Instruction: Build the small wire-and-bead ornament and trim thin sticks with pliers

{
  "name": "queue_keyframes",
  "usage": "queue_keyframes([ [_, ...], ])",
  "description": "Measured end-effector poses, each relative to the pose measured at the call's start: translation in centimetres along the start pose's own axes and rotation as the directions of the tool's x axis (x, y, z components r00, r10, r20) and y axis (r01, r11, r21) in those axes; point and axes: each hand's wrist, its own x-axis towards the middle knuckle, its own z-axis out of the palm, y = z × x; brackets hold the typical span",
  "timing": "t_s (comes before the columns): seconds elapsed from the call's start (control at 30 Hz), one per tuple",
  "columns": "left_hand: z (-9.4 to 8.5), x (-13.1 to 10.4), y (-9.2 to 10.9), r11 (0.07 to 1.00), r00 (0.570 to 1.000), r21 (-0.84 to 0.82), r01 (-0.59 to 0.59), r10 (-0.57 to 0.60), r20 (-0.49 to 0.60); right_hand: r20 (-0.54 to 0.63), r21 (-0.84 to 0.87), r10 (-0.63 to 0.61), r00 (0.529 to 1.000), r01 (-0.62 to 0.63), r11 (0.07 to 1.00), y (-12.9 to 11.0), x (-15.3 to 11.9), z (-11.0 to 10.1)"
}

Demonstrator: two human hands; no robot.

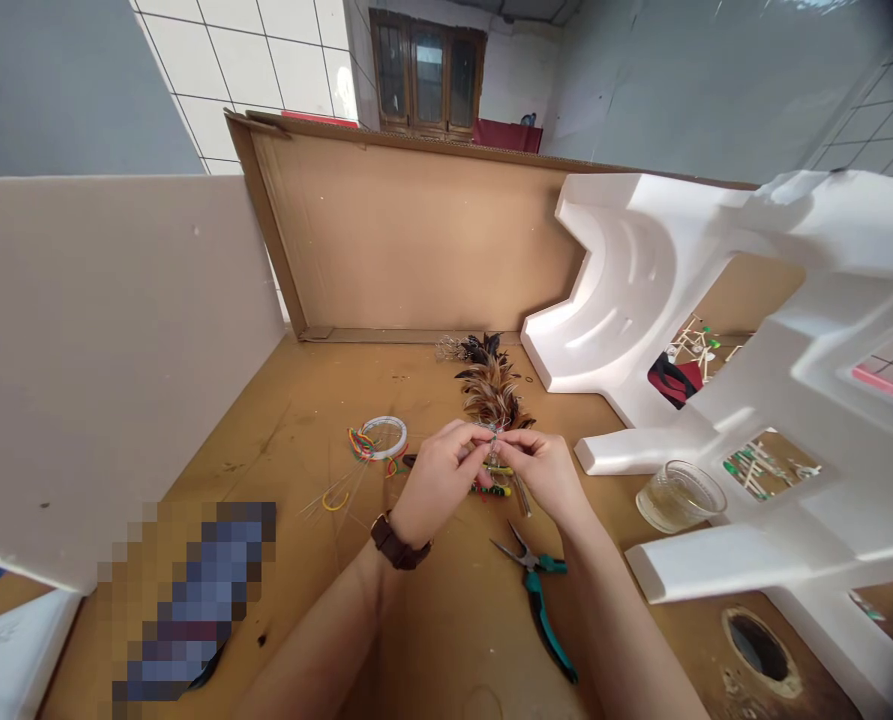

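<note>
My left hand (446,478) and my right hand (547,468) meet at the middle of the table, fingertips pinched together around thin silvery wire (495,434). Its exact shape is too small to make out. Just beyond the fingers lies a bunch of brown and black feathers (489,385). Under the hands, partly covered, is a tool with yellow and black handles (500,491). Pliers with teal handles (537,590) lie with jaws apart, nearer me beside my right forearm. Left of my hands rests a white ring (386,436) with coloured cords (362,443).
A pixelated dark object (206,590) lies front left. Cardboard (416,235) stands along the back, and a white panel (108,350) on the left. White moulded foam (783,400) fills the right side, with a glass cup (680,497) by it. The tabletop has a hole (759,645) front right.
</note>
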Motion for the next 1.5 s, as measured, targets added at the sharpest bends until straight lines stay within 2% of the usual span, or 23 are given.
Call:
queue_keyframes([
  [0.13, -0.2, -0.1, 0.2, 0.98, 0.998, 0.188, -0.066, 0.069, -0.01, 0.073, 0.062, 0.037, 0.997, -0.042, 0.997, -0.1, 0.0, -0.3],
  [0.23, -0.2, -0.3, 0.4, 0.901, 0.987, 0.411, -0.138, 0.161, -0.022, 0.096, 0.063, 0.043, 0.994, -0.049, 0.997, 0.2, 0.0, -0.4],
  [0.37, 0.3, -0.5, 0.6, 0.76, 0.977, 0.628, -0.164, 0.211, -0.001, 0.098, -0.081, -0.019, 0.995, 0.027, 0.996, 0.5, -0.1, -0.2],
  [0.43, 0.5, -0.5, 0.6, 0.744, 0.978, 0.652, -0.144, 0.206, -0.02, 0.065, -0.177, -0.079, 0.995, 0.089, 0.98, 0.5, -0.3, -0.1],
  [0.5, 0.6, -0.4, 0.4, 0.79, 0.98, 0.601, -0.118, 0.189, -0.056, 0.024, -0.266, -0.137, 0.99, 0.139, 0.954, 0.3, -0.5, 0.0],
  [0.6, 0.5, 0.1, -0.1, 0.924, 0.991, 0.38, -0.055, 0.097, -0.092, 0.002, -0.328, -0.164, 0.987, 0.155, 0.932, 0.0, -0.7, -0.1],
  [0.67, 0.5, 0.4, -0.5, 0.983, 0.998, 0.185, 0.002, 0.01, -0.066, 0.021, -0.306, -0.149, 0.989, 0.148, 0.94, -0.1, -0.8, -0.4],
  [0.77, 0.4, 0.6, -0.8, 0.997, 0.997, -0.013, 0.077, -0.078, -0.014, 0.032, -0.315, -0.119, 0.992, 0.123, 0.941, -0.3, -0.9, -0.6],
  [0.83, 0.5, 0.6, -0.9, 0.996, 0.996, -0.031, 0.08, -0.081, -0.03, 0.019, -0.389, -0.13, 0.991, 0.127, 0.913, -0.8, -1.1, -0.6],
  [0.93, 0.7, 0.5, -0.9, 0.999, 0.994, -0.001, 0.038, -0.038, -0.098, 0.016, -0.449, -0.224, 0.974, 0.207, 0.869, -1.5, -1.5, -0.4],
  [1.0, 0.7, 0.5, -0.8, 0.997, 0.994, -0.059, 0.048, -0.054, -0.095, 0.01, -0.386, -0.257, 0.966, 0.241, 0.89, -1.7, -1.6, -0.3],
  [1.07, 0.6, 0.5, -0.7, 0.983, 0.994, -0.155, 0.1, -0.106, -0.033, 0.02, -0.245, -0.214, 0.977, 0.213, 0.946, -1.6, -1.5, -0.4],
  [1.17, 0.2, 0.7, -0.6, 0.966, 0.988, -0.211, 0.153, -0.148, 0.038, 0.126, 0.024, -0.05, 0.991, 0.047, 0.999, -1.0, -1.0, -0.8],
  [1.23, 0.0, 0.7, -0.5, 0.975, 0.993, -0.188, 0.119, -0.118, 0.017, 0.188, 0.143, 0.042, 0.981, -0.069, 0.987, -0.6, -0.6, -1.1],
  [1.33, -0.2, 0.6, -0.3, 0.987, 0.999, -0.16, 0.033, -0.039, -0.033, 0.215, 0.23, 0.087, 0.973, -0.137, 0.963, -0.4, -0.2, -1.4],
  [1.5, -0.4, 0.3, 0.2, 0.995, 0.998, -0.088, 0.055, -0.054, 0.016, 0.296, 0.244, 0.087, 0.951, -0.163, 0.956, -0.4, -0.3, -1.5],
])
